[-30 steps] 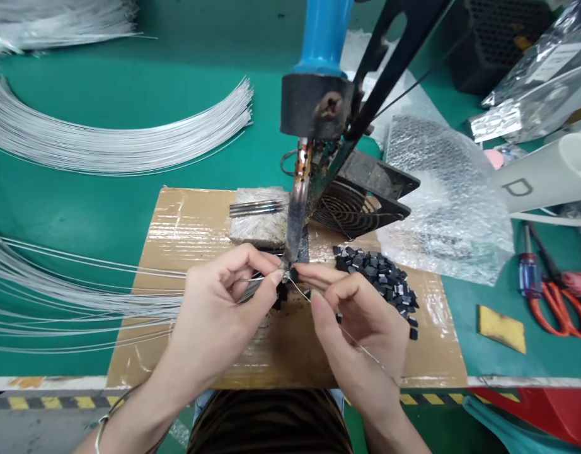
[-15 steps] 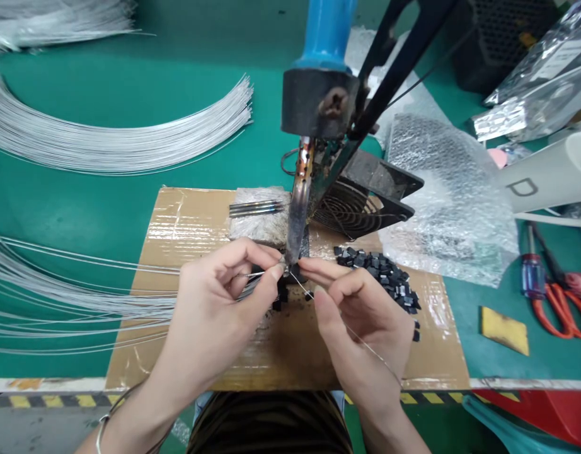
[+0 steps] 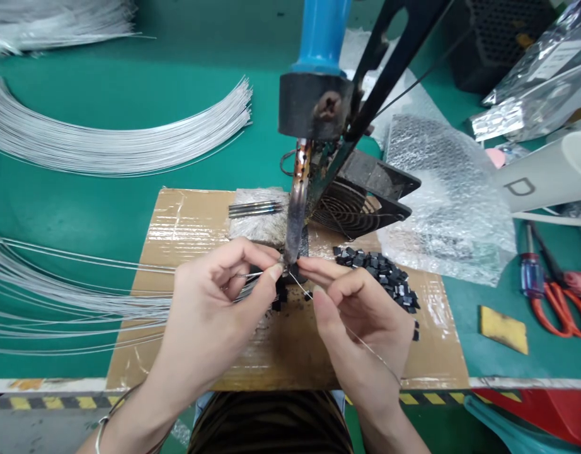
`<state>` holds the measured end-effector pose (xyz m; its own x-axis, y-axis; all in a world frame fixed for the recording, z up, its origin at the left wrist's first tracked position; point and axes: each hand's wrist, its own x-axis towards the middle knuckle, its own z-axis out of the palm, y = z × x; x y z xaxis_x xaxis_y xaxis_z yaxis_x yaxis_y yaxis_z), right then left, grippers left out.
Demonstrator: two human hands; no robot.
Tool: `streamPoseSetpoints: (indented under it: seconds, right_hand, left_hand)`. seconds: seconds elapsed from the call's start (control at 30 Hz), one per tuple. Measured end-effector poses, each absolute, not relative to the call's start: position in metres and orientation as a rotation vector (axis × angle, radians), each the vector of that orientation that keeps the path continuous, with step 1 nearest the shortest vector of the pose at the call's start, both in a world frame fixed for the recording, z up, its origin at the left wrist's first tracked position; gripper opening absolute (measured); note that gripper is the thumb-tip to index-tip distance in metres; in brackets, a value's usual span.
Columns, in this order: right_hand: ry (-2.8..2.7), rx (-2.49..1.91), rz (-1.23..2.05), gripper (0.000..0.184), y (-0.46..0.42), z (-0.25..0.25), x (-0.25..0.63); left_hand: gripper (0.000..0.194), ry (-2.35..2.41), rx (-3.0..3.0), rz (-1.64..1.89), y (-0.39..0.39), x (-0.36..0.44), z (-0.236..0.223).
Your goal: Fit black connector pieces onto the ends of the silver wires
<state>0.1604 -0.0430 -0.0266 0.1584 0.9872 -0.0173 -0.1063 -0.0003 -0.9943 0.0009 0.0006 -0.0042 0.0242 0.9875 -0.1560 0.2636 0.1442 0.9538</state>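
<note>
My left hand [image 3: 219,302] pinches a thin grey wire [image 3: 249,275] between thumb and forefinger. The wire's end is at the tip of a soldering iron [image 3: 297,195], where fingers and iron partly hide it. The iron points down from a black bracket and has a blue handle. In my right hand [image 3: 366,321] a thin strand of solder wire [image 3: 366,345] runs across the fingers up to the same tip. The fingers are curled around it. Beneath my left hand more grey wires [image 3: 143,307] lie in a loose bundle. Small black pieces [image 3: 382,271] are heaped beyond my right hand.
Cardboard [image 3: 177,233] covers the work spot. Metal rods lie on a wrapped block [image 3: 257,230]. A small black fan [image 3: 361,202] stands behind the iron. A curved wire bundle [image 3: 130,148] lies at left; bubble wrap [image 3: 442,195], a yellow sponge [image 3: 503,329] and red-handled scissors [image 3: 562,309] at right.
The soldering iron and its bracket appear slightly farther left, with a small shift of the whole view. Both hands keep their hold, with my left hand a touch farther left.
</note>
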Motion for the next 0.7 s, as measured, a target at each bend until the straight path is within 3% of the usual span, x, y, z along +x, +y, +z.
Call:
streamPoseSetpoints:
  seconds: [0.7]
  right_hand:
    - [-0.977, -1.19, 1.137, 0.019, -0.0442, -0.0287, 0.1576]
  left_hand:
    - [0.008, 1.454, 1.322, 0.932, -0.001, -0.0003, -0.0064]
